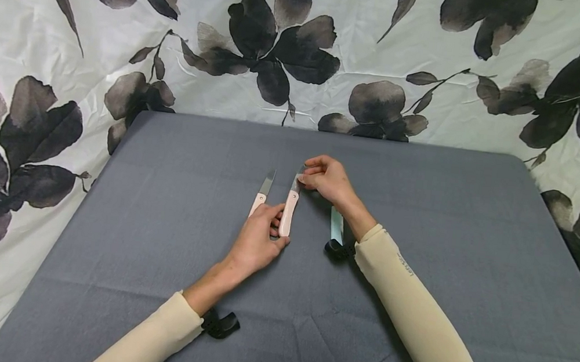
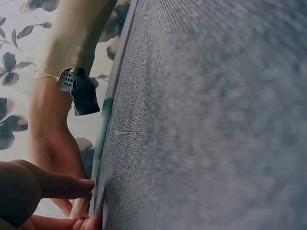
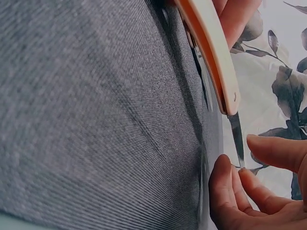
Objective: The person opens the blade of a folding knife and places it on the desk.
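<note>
Over middle of desk point(image 1: 449, 219), right of second knife point(image 1: 262, 194): pink-handled knife point(image 1: 288, 214). Left hand point(image 1: 257, 239) grips handle point(image 3: 218, 62); right hand point(image 1: 331, 179) at blade point(image 3: 237, 136) tip, whether pinching cannot be told. Probably light, stiff, smooth; best held by handle, clear of edge.

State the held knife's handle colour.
The handle is pale pink, clearest in the head view.

That pink knife handle point(image 3: 213, 52) looks smooth plastic, its blade point(image 3: 236, 132) metal. Matt woven cloth point(image 1: 449, 219) covers the surface point(image 1: 181, 165).
</note>
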A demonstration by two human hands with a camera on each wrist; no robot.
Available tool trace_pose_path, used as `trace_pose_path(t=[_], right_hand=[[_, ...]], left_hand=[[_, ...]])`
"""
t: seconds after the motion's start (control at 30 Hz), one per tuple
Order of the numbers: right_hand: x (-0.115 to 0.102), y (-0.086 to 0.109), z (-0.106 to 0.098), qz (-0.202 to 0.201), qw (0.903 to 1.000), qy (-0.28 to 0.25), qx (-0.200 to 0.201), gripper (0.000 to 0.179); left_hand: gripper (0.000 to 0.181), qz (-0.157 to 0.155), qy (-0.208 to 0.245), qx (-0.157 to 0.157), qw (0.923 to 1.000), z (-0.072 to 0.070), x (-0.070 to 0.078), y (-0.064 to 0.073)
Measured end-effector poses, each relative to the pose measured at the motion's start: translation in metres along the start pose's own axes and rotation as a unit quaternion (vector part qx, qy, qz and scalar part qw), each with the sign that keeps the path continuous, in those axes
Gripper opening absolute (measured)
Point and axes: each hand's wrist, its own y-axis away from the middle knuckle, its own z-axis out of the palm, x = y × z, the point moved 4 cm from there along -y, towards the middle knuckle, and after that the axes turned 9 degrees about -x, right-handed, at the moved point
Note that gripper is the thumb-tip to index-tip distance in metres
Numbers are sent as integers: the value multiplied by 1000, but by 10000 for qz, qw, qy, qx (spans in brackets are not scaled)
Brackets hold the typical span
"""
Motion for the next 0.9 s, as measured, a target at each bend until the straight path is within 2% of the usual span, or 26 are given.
trace_pose_path(t=[0.2, 0.43, 0.9], right_hand=[[0, -3, 1, 48, 9998, 195, 19, 42], [3, -6, 3, 49, 9988, 479, -60, 41], [5, -6, 4, 35, 9957, 852, -369, 43]], left_hand=[[67, -151, -453, -24, 9989, 1, 5, -1], [65, -332, -447, -181, 9983, 3, 4, -4], [68, -437, -472, -300, 9975, 5, 4, -5]])
